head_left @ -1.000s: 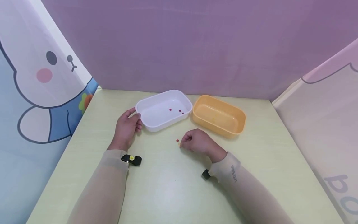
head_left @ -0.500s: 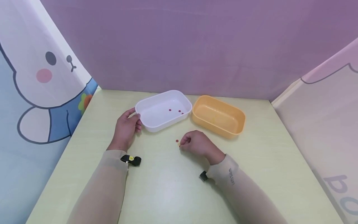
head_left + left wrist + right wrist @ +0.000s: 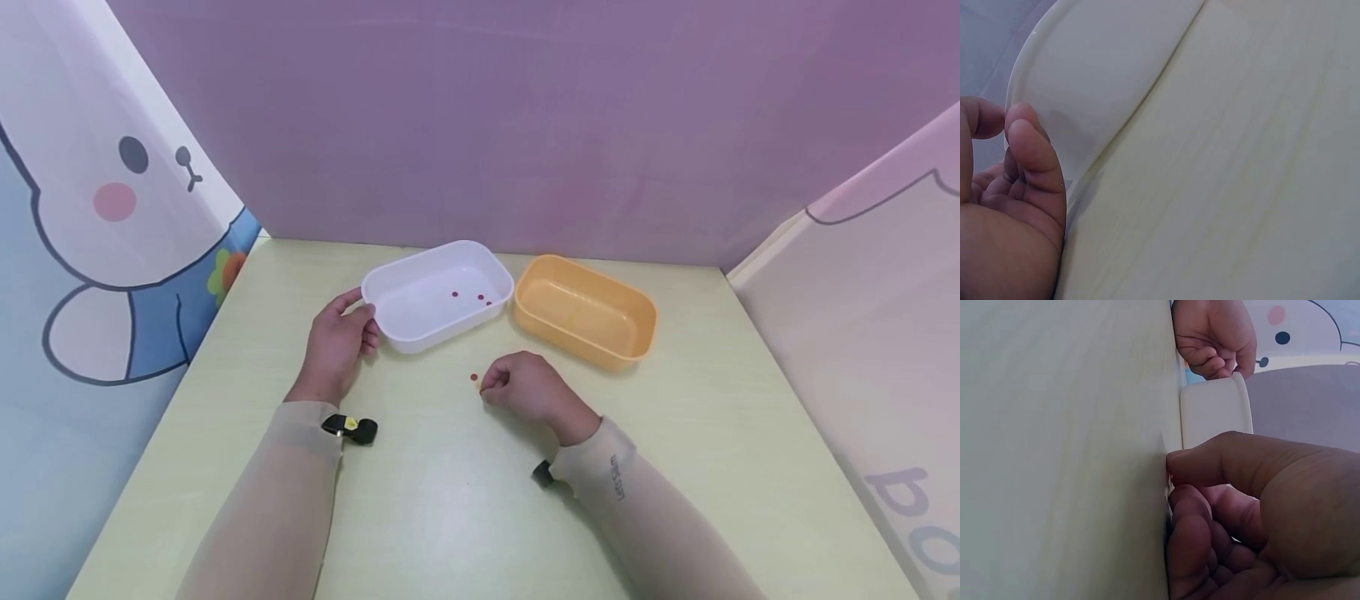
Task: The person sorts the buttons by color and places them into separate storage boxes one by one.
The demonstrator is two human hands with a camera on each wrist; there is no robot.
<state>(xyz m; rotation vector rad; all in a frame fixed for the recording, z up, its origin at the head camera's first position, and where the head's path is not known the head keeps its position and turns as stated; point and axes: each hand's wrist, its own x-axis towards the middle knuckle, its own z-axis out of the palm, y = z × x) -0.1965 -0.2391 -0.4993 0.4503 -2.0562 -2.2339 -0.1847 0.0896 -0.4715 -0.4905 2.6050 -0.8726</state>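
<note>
My left hand (image 3: 335,342) holds the left end of a white plastic tray (image 3: 408,343), thumb and fingers at its rim (image 3: 1011,78). Several small red discs (image 3: 455,294) lie inside, toward its right end. My right hand (image 3: 528,387) is down on the table in front of the two containers, thumb and forefinger pinching at the surface. A bit of red shows at its thumb tip in the right wrist view, a small red disc mostly hidden by the fingers. Just left of those fingertips lies another red disc (image 3: 474,377), with a tiny pale yellow piece beside it.
A yellow-orange plastic tray (image 3: 585,341) stands right beside the white one, with a faint yellow spot on its floor. Behind both rises a purple backdrop (image 3: 525,125). Printed panels flank the pale table (image 3: 435,517) at left and right.
My right hand has shifted slightly left and toward me, its fingertips staying at the same spot and its wrist dropping. The left hand and both trays hold their places.
</note>
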